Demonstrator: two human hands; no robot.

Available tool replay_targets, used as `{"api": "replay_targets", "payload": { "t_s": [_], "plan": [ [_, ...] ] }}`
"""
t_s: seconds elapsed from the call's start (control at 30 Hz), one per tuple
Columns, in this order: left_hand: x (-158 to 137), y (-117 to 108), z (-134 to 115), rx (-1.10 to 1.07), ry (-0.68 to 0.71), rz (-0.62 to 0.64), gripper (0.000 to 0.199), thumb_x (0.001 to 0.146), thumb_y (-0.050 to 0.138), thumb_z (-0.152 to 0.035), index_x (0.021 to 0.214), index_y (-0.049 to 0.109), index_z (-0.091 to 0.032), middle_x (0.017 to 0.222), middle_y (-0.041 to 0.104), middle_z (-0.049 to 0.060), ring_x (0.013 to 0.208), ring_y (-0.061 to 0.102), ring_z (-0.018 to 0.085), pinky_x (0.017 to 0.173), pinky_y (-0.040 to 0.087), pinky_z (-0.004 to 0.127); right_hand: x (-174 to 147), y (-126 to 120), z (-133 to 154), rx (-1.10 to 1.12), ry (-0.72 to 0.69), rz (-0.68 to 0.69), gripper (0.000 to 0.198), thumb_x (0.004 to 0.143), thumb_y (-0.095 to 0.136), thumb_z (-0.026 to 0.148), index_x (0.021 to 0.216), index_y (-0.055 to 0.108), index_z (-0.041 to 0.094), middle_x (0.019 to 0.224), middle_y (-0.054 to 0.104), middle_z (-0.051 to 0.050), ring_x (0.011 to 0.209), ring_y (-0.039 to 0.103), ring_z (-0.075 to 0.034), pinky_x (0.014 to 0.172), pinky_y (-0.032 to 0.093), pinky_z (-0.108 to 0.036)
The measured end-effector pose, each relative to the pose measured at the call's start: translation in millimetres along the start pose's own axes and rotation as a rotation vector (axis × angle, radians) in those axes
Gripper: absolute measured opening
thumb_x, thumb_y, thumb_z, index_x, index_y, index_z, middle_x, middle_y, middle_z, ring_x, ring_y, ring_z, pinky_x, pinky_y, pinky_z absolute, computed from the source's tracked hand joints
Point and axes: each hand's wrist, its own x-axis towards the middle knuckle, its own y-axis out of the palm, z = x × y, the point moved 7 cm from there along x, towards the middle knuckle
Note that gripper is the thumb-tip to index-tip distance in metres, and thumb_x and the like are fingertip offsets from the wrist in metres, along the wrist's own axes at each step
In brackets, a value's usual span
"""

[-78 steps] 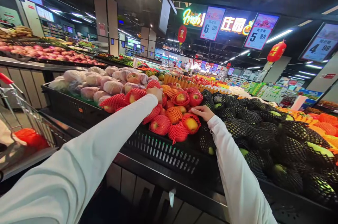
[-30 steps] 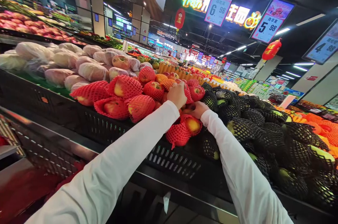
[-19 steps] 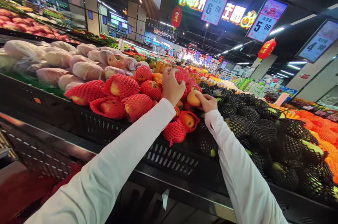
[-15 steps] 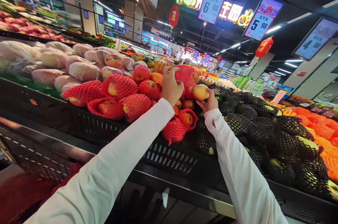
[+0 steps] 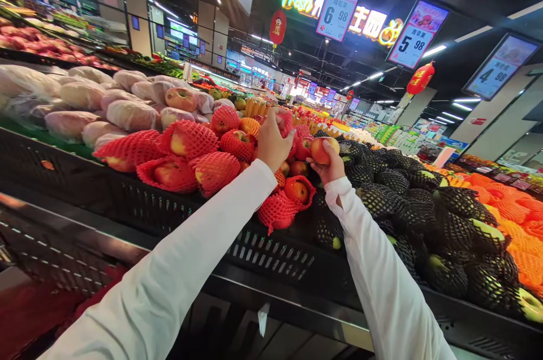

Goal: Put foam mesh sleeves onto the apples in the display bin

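Note:
My right hand [image 5: 334, 166] is closed around a bare yellow-red apple [image 5: 323, 150], held just over the pile. To its left, my left hand [image 5: 271, 138] grips a red foam net sleeve [image 5: 285, 123], partly hidden behind the fingers. Several apples in red foam nets [image 5: 218, 172] lie left of and below my left hand. Between and under my hands sit some uncovered apples [image 5: 299, 168]. Near the tray's front edge, a netted apple [image 5: 298, 191] shows its red top through the sleeve's mouth.
Green fruit in black foam nets [image 5: 407, 201] fills the right side, with orange-netted fruit [image 5: 524, 241] beyond. Plastic-wrapped fruit [image 5: 131, 114] lies at the left. A black slotted tray wall [image 5: 271, 252] runs along the front. Price screens [image 5: 341, 3] hang overhead.
The apple in my right hand has turned, showing a redder side, and my fingers have shifted around it. The red net in my left hand has dropped lower and is more bunched behind the fingers.

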Motion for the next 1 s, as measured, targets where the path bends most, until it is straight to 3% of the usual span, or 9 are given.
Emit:
{"api": "replay_targets", "payload": {
  "t_s": [0.1,0.2,0.3,0.4,0.5,0.7,0.77,0.9,1.0],
  "plan": [
    [2,4,0,0.002,0.016,0.053,0.034,0.08,0.07,-0.013,0.112,0.057,-0.019,0.103,0.068,0.007,0.101,0.065,0.023,0.098,0.05,0.043,8,-4,-1,-0.025,-0.142,0.012,0.061,0.047,0.091,0.033,0.099,0.06,0.022,0.085,0.071,0.001,0.066,0.07,-0.015,0.046,0.057,-0.021],
    [2,5,-8,-0.05,0.105,0.073,0.017,0.088,0.064,-0.019,0.104,0.059,-0.02,0.108,0.068,0.007,0.107,0.064,0.022,0.1,0.05,0.041,14,-10,1,-0.119,-0.313,0.003,0.079,0.034,0.094,0.029,0.102,0.054,0.026,0.097,0.066,0.004,0.082,0.067,-0.016,0.068,0.063,-0.032],
    [-2,6,-17,-0.148,0.154,0.093,0.016,0.094,0.058,-0.031,0.107,0.054,-0.023,0.111,0.066,0.006,0.104,0.066,0.019,0.095,0.053,0.037,12,-6,9,-0.326,-0.514,0.055,0.083,0.03,0.095,0.032,0.101,0.053,0.024,0.102,0.063,0.001,0.093,0.062,-0.019,0.094,0.056,-0.042],
    [-6,8,-20,-0.117,0.138,0.105,0.026,0.093,0.059,-0.043,0.107,0.051,-0.023,0.105,0.067,0.006,0.097,0.067,0.02,0.092,0.054,0.038,4,5,16,-0.479,-0.62,0.168,0.082,0.032,0.094,0.034,0.103,0.053,0.024,0.106,0.063,-0.002,0.1,0.06,-0.022,0.104,0.049,-0.046],
    [-6,9,-13,-0.015,0.082,0.094,0.027,0.092,0.061,-0.045,0.103,0.052,-0.022,0.099,0.067,0.007,0.094,0.067,0.022,0.093,0.053,0.041,-3,15,18,-0.518,-0.648,0.273,0.081,0.037,0.094,0.036,0.107,0.053,0.024,0.112,0.062,-0.004,0.105,0.059,-0.024,0.107,0.046,-0.046],
    [-3,13,6,0.173,-0.048,0.143,0.013,0.09,0.06,-0.03,0.088,0.055,-0.019,0.101,0.066,0.012,0.103,0.064,0.026,0.098,0.049,0.045,-13,24,19,-0.534,-0.663,0.364,0.083,0.042,0.094,0.039,0.114,0.054,0.024,0.12,0.058,-0.007,0.112,0.059,-0.026,0.107,0.046,-0.046],
    [-2,9,8,0.169,-0.084,0.112,0.008,0.09,0.06,-0.025,0.093,0.055,-0.019,0.104,0.066,0.012,0.105,0.064,0.027,0.099,0.049,0.046,-17,28,21,-0.537,-0.684,0.403,0.082,0.043,0.094,0.039,0.114,0.054,0.025,0.12,0.059,-0.007,0.111,0.059,-0.026,0.107,0.046,-0.045],
    [-3,1,10,0.05,-0.138,0.044,0.032,0.086,0.061,-0.012,0.112,0.047,-0.023,0.102,0.067,0.006,0.098,0.067,0.022,0.093,0.052,0.039,-18,32,22,-0.475,-0.635,0.451,0.083,0.04,0.095,0.037,0.112,0.056,0.025,0.12,0.061,-0.007,0.111,0.061,-0.027,0.107,0.048,-0.046],
    [-2,1,7,0.017,-0.112,0.058,0.025,0.086,0.058,-0.009,0.106,0.049,-0.023,0.1,0.067,0.005,0.096,0.067,0.02,0.092,0.052,0.037,-14,27,20,-0.391,-0.524,0.422,0.08,0.038,0.095,0.038,0.108,0.06,0.025,0.123,0.064,-0.006,0.12,0.058,-0.029,0.111,0.045,-0.048]
  ]
}}
